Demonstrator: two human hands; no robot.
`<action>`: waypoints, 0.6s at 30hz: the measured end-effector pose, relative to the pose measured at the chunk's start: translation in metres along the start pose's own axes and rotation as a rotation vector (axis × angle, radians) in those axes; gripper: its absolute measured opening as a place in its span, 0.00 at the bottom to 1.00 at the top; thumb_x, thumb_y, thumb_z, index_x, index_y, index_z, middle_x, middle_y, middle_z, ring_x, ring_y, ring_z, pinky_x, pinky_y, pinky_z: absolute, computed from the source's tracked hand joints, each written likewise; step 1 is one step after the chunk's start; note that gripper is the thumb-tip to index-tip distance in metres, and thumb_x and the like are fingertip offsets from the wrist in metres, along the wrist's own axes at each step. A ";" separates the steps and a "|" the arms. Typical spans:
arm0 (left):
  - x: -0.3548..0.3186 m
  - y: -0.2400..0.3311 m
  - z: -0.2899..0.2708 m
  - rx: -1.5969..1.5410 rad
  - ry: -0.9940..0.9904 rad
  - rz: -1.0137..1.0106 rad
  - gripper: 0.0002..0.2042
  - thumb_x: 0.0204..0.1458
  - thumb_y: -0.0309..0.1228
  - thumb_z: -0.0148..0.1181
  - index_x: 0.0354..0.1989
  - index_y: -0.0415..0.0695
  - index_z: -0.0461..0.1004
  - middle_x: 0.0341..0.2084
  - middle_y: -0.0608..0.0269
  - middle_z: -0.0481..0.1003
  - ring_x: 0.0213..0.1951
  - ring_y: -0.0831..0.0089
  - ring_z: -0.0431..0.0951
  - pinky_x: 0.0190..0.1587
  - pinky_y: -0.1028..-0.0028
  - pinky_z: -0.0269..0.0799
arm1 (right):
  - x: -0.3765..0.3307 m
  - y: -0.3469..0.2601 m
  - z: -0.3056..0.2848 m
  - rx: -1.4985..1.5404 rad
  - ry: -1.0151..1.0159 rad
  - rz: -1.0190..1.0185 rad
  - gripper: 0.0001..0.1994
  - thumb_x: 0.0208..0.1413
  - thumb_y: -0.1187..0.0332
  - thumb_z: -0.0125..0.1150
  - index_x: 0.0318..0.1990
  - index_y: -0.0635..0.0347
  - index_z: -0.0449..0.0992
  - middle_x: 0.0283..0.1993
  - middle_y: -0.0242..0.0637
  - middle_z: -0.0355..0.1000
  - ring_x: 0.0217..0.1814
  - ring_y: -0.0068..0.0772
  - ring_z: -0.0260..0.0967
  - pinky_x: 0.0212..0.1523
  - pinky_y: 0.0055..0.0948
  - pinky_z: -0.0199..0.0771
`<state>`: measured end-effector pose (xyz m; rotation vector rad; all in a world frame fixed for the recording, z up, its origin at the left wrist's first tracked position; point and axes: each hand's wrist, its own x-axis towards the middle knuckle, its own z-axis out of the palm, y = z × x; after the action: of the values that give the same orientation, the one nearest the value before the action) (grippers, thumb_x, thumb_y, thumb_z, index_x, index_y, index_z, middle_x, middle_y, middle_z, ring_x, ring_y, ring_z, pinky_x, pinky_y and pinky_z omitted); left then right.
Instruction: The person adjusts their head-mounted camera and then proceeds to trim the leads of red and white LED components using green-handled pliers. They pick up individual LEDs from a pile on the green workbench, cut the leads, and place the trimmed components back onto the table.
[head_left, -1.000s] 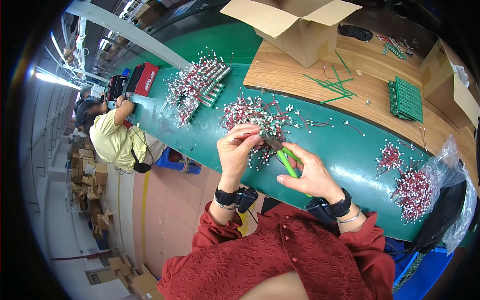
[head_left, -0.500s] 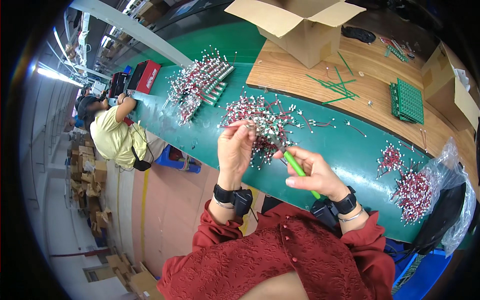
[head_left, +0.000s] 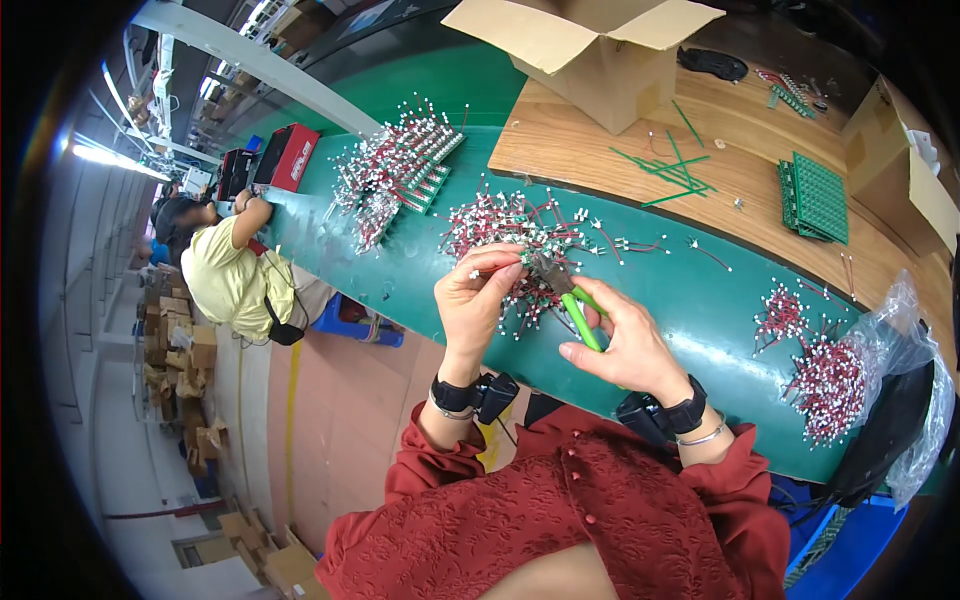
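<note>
My left hand (head_left: 468,303) pinches a small wired part (head_left: 526,258) with a bit of green on it; fingertips hide most of it. My right hand (head_left: 632,342) is wrapped round green-handled cutting pliers (head_left: 583,322), their handles spread apart. The dark jaws reach up to the part at my left fingertips; whether they touch it I cannot tell. Just beyond and beneath both hands lies a heap of small white connectors with dark red wires (head_left: 490,222) on the green table (head_left: 690,325).
Green boards with wired connectors (head_left: 425,190) are stacked at the left. Thin green strips (head_left: 672,180), green boards (head_left: 815,200) and an open carton (head_left: 610,85) occupy the wooden board. More wired parts (head_left: 828,390) lie right, beside clear plastic (head_left: 900,340). A person in yellow (head_left: 235,275) sits far left.
The pliers have come up and left to my left fingertips, and their handles have spread. My left hand has shifted slightly right, still pinching.
</note>
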<state>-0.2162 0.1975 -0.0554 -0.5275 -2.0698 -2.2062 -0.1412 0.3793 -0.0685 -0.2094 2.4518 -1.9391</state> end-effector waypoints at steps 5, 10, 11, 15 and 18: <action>0.002 0.002 0.002 0.095 -0.021 0.038 0.05 0.45 0.14 0.56 0.31 0.34 0.74 0.37 0.55 0.74 0.38 0.73 0.74 0.40 0.78 0.73 | 0.000 -0.004 -0.004 0.029 -0.080 0.040 0.32 0.38 0.65 0.66 0.54 0.63 0.63 0.33 0.32 0.64 0.31 0.23 0.59 0.33 0.22 0.64; 0.001 0.006 -0.003 0.265 -0.102 0.125 0.05 0.45 0.15 0.56 0.31 0.35 0.74 0.37 0.53 0.74 0.36 0.72 0.75 0.38 0.77 0.73 | 0.001 -0.003 -0.005 0.160 -0.174 0.111 0.30 0.40 0.65 0.65 0.53 0.63 0.64 0.32 0.34 0.65 0.30 0.22 0.60 0.32 0.23 0.63; 0.001 0.007 -0.002 0.213 -0.100 0.106 0.05 0.46 0.15 0.56 0.31 0.35 0.74 0.37 0.53 0.74 0.36 0.72 0.75 0.38 0.77 0.73 | 0.000 -0.001 -0.004 0.193 -0.187 0.132 0.30 0.40 0.64 0.65 0.52 0.64 0.64 0.32 0.34 0.65 0.30 0.23 0.61 0.31 0.23 0.63; -0.002 0.003 0.002 -0.404 -0.007 -0.148 0.05 0.47 0.16 0.55 0.33 0.35 0.73 0.38 0.51 0.73 0.33 0.72 0.75 0.37 0.78 0.73 | 0.001 0.007 0.004 0.532 -0.241 0.041 0.26 0.43 0.68 0.63 0.52 0.63 0.64 0.36 0.26 0.63 0.33 0.16 0.58 0.33 0.18 0.60; 0.000 0.002 0.002 -0.515 0.103 -0.225 0.06 0.48 0.17 0.55 0.34 0.35 0.73 0.38 0.52 0.73 0.32 0.73 0.74 0.37 0.79 0.72 | 0.004 -0.001 -0.001 0.645 -0.296 0.081 0.25 0.45 0.70 0.62 0.52 0.63 0.65 0.37 0.23 0.61 0.35 0.14 0.56 0.35 0.15 0.59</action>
<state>-0.2154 0.1995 -0.0535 -0.2040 -1.5673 -2.8421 -0.1452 0.3801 -0.0674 -0.3422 1.5401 -2.3302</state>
